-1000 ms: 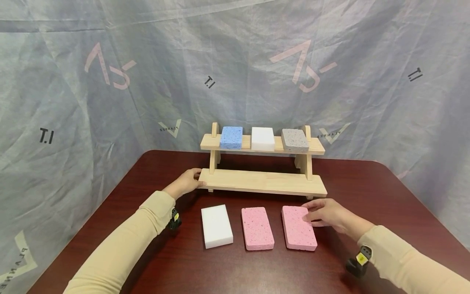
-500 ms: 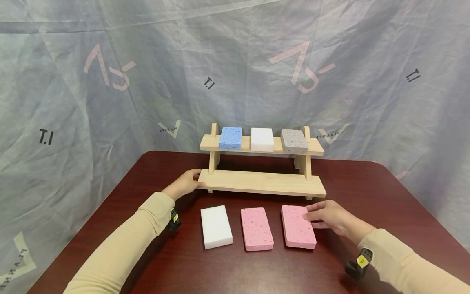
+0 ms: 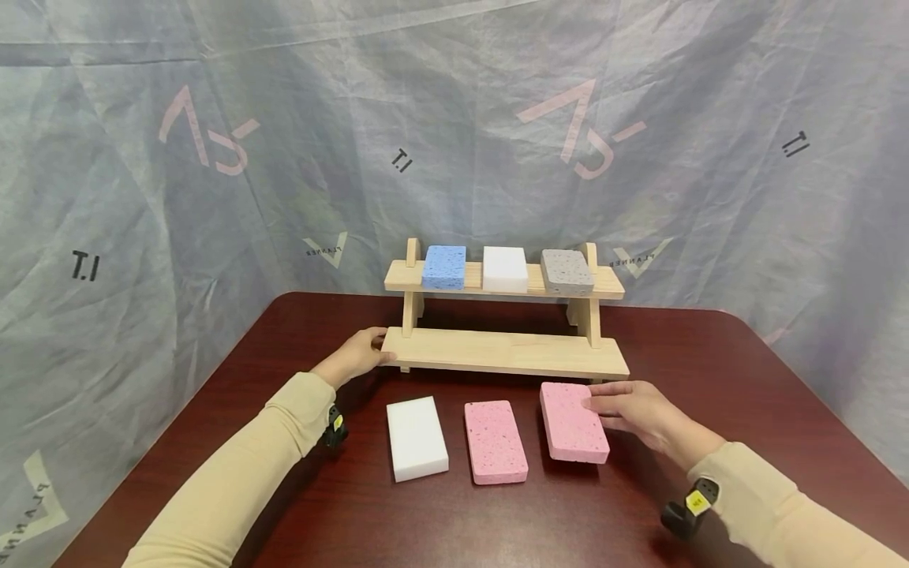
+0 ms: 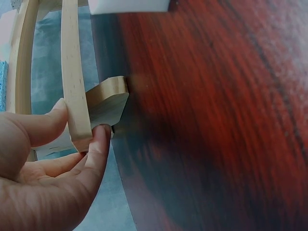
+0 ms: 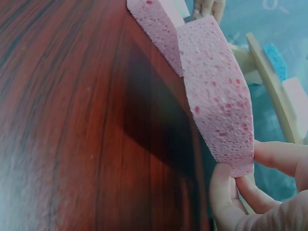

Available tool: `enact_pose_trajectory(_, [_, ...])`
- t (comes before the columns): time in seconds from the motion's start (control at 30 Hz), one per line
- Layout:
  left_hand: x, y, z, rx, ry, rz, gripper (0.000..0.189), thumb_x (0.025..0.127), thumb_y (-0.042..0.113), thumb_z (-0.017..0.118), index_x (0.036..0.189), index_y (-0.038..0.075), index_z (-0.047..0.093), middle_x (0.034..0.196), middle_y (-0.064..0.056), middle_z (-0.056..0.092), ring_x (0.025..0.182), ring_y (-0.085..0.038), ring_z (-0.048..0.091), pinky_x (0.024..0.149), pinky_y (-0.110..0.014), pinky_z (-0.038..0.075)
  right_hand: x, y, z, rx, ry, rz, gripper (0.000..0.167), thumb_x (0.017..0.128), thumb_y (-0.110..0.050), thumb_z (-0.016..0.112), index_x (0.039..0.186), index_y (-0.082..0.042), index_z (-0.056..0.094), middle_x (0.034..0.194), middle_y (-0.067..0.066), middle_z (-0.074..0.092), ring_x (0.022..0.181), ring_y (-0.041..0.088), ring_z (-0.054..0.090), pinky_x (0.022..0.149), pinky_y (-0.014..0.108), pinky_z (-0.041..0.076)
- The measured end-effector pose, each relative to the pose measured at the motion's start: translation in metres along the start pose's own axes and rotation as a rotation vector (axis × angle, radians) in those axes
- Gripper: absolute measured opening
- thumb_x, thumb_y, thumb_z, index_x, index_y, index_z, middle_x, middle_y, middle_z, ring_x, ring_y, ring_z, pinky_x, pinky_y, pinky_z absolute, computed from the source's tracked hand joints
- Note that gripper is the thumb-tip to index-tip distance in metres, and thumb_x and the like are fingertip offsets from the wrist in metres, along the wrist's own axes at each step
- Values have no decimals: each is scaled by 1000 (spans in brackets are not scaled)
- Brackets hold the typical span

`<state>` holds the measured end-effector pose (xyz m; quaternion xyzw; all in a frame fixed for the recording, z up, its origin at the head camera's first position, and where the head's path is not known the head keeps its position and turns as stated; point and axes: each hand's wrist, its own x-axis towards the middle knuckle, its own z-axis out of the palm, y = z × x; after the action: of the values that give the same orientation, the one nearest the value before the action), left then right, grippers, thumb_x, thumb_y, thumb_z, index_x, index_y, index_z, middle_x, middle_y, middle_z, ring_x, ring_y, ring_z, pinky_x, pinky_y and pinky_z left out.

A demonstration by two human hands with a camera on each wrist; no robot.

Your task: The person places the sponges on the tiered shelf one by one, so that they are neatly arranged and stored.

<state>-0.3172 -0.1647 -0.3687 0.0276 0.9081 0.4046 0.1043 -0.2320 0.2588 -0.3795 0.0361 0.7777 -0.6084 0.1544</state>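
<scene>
My left hand [image 3: 357,354] grips the left end of the lower shelf of a two-tier wooden rack [image 3: 497,351]; in the left wrist view its thumb lies on one face of the board [image 4: 76,72] and the fingers on the other. Between thumb and fingers, my right hand [image 3: 635,410] pinches the right edge of a pink sponge [image 3: 574,422]. That sponge is raised off the table, its shadow below it in the right wrist view. A second pink sponge [image 3: 495,442] and a white sponge [image 3: 417,438] lie flat to its left.
On the rack's upper shelf sit a blue sponge [image 3: 444,267], a white block [image 3: 505,269] and a grey sponge [image 3: 566,271]. The dark red table [image 3: 497,521] ends at a hanging grey cloth [image 3: 454,158] behind the rack.
My right hand has lifted the right-hand pink sponge off the table and moved it slightly toward the rack. The left hand keeps its grip on the shelf.
</scene>
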Motion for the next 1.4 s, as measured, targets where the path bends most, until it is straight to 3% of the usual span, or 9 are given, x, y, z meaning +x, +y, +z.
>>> enact_pose_trajectory(0.67, [-3, -3, 0, -5, 5, -5, 64, 96, 13, 61, 151, 2, 29, 149, -23, 39, 131, -36, 46, 102, -46, 46, 10, -35, 26, 138, 40, -59, 61, 89, -9, 70, 136, 18, 42, 91, -4, 67, 83, 6, 66, 80, 25, 58])
enact_pose_trajectory(0.93, [-3, 0, 1, -11, 3, 10, 64, 96, 13, 61, 150, 1, 30, 149, -24, 39, 131, -36, 46, 103, -46, 45, 18, -48, 40, 144, 63, -62, 59, 89, -10, 70, 137, 13, 45, 98, -2, 65, 87, 6, 65, 81, 23, 57])
enact_pose_trajectory(1.4, [-4, 4, -1, 5, 25, 1, 61, 95, 11, 63, 147, -2, 35, 143, -26, 45, 125, -36, 51, 98, -44, 49, 31, -71, 60, 228, 70, -77, 53, 92, -4, 64, 137, 15, 44, 84, -5, 67, 77, 4, 66, 73, 20, 57])
